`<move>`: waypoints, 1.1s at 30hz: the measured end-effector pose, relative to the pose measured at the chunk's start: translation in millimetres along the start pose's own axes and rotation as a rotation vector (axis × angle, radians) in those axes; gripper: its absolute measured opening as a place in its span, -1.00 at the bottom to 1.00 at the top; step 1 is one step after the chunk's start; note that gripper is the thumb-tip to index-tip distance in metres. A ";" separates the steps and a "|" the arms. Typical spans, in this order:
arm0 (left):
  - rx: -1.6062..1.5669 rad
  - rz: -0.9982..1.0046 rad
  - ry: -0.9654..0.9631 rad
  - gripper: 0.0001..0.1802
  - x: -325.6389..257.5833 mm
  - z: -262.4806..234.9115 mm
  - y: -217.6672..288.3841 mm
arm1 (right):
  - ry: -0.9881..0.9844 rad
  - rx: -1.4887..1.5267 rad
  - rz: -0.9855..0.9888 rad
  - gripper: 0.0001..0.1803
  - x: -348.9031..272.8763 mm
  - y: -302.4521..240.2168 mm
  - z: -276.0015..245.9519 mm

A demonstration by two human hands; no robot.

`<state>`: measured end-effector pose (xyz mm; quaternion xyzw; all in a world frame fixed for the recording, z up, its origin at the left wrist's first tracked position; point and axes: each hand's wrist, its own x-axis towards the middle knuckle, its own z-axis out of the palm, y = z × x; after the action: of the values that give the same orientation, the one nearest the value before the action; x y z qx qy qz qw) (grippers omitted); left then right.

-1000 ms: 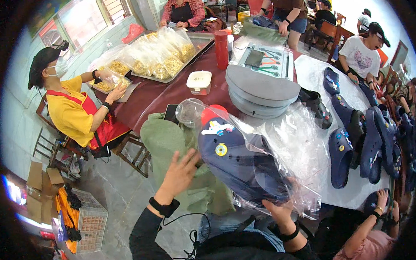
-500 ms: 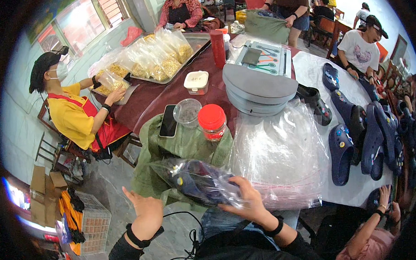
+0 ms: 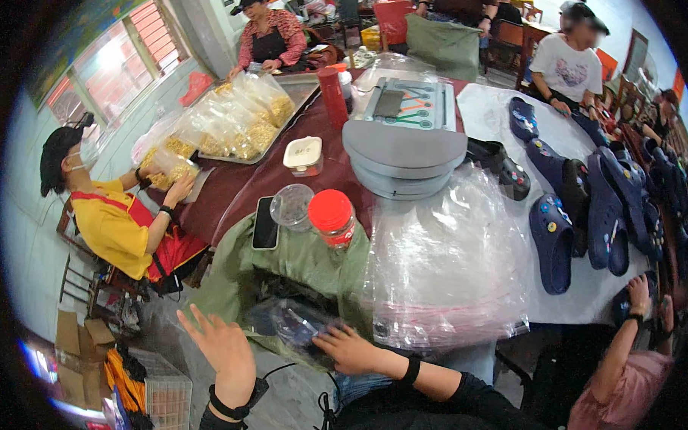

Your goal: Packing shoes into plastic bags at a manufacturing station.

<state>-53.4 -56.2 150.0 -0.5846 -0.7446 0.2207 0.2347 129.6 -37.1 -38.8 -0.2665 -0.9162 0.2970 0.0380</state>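
Note:
A dark blue clog in a clear plastic bag [image 3: 283, 323] lies tilted at the dark mouth of a green sack [image 3: 229, 283] on the near table edge. My right hand [image 3: 356, 352] grips its right end, fingers over the plastic and thumb hidden. My left hand [image 3: 226, 352] is raised to the left of the bagged clog, fingers spread, holding nothing. A stack of clear bags [image 3: 444, 264] lies to the right of my right hand. Beyond the sack's mouth are a red-lidded jar [image 3: 332, 215], a round clear tub [image 3: 291, 206] and a phone [image 3: 265, 224].
A grey machine [image 3: 402, 152] stands behind the bag stack. Several dark blue clogs [image 3: 551, 242] cover the white sheet at right. A metal tray [image 3: 298, 103] carries bags of yellow food. Co-workers sit left, far and right; a crate [image 3: 169, 411] stands on the floor at lower left.
My right hand has moved left and down, bringing the bagged clog to the sack's mouth. My left hand has spread its fingers. The whole view has shifted slightly.

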 end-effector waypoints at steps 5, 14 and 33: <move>-0.293 0.156 0.302 -0.76 11.3 6.4 18.9 | -0.400 0.077 0.080 -0.51 -9.2 2.6 9.9; -0.148 0.362 0.056 -0.67 27.5 1.2 78.5 | 0.266 0.049 0.077 -0.71 -61.6 10.8 -36.5; -0.681 1.075 0.385 -0.43 12.4 16.3 281.0 | 1.014 0.056 0.564 -0.64 -208.8 71.4 -84.6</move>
<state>149.7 16.5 -31.2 -0.9451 -0.3224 -0.0489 0.0228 360.7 -50.8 8.9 -0.6082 -0.6688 0.1551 0.3984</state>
